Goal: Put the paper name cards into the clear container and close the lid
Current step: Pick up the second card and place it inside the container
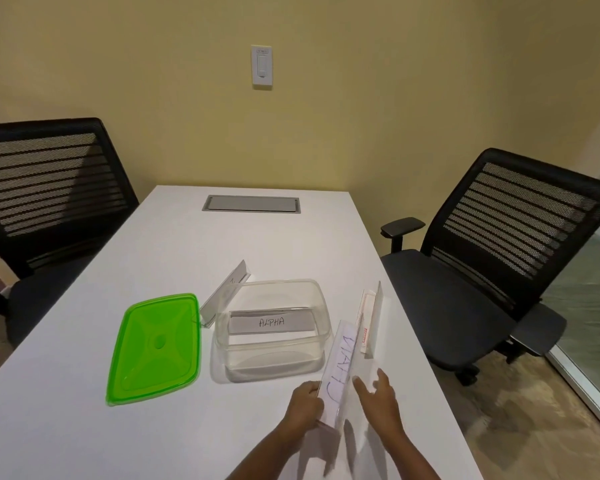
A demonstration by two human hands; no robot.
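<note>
A clear container (321, 306) stands open on the white table (84, 427) with a name card marked ALPHA (272, 322) inside it. Its green lid (155, 346) lies flat to its left. My left hand (303, 408) grips the near end of a name card marked CHARLIE (340, 367), held up on edge just right of the container's front corner. My right hand (378, 398) hovers beside that card with its fingers spread, touching or nearly touching it. A second card (224, 291) leans behind the container's left side. A third card (373, 318) stands at the right.
Two black mesh office chairs flank the table, one at the left (45, 188) and one at the right (492, 258). A grey cable hatch (252, 204) is set into the far end of the table. The table's right edge runs close to the third card.
</note>
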